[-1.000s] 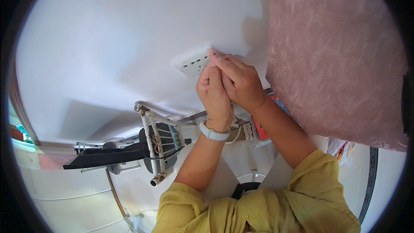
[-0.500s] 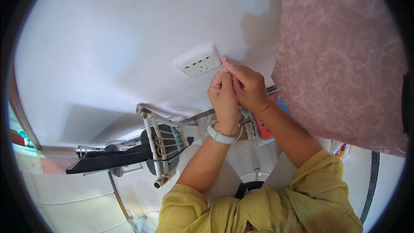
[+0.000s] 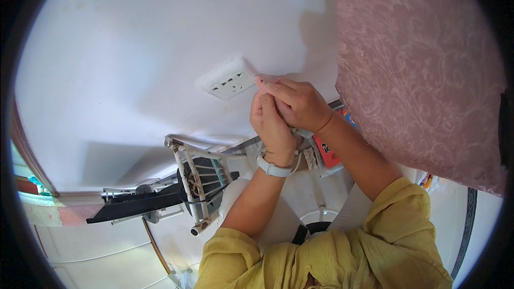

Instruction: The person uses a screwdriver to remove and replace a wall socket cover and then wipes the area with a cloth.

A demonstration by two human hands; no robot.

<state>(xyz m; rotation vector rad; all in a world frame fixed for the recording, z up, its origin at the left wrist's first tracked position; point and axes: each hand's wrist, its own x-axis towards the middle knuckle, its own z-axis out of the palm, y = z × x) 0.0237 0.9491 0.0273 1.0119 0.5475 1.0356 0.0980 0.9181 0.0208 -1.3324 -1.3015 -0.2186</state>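
A white wall socket point(image 3: 231, 84) with several dark slots sits on the pale wall, a whitish border around it. My left hand point(image 3: 272, 128), with a white watch on its wrist, has its thumb and fingers pinched together just below the socket's right side. Against it, my right hand point(image 3: 301, 101) is closed too, its fingertips meeting at the socket's right edge. A tiny dark spot shows at those fingertips. Whatever lies between the fingers of either hand is too small and too hidden to name.
Left of my arms stands a white metal rack point(image 3: 195, 184) with a flat black panel point(image 3: 136, 206) beside it. A pink patterned cloth point(image 3: 417, 75) hangs on the right. A red package point(image 3: 325, 151) lies below my right forearm. My knees are under my arms.
The socket and wall have shifted left in view. My right fingertips have tilted lower and leftward, staying by the socket's right edge. Both hands remain closed together.
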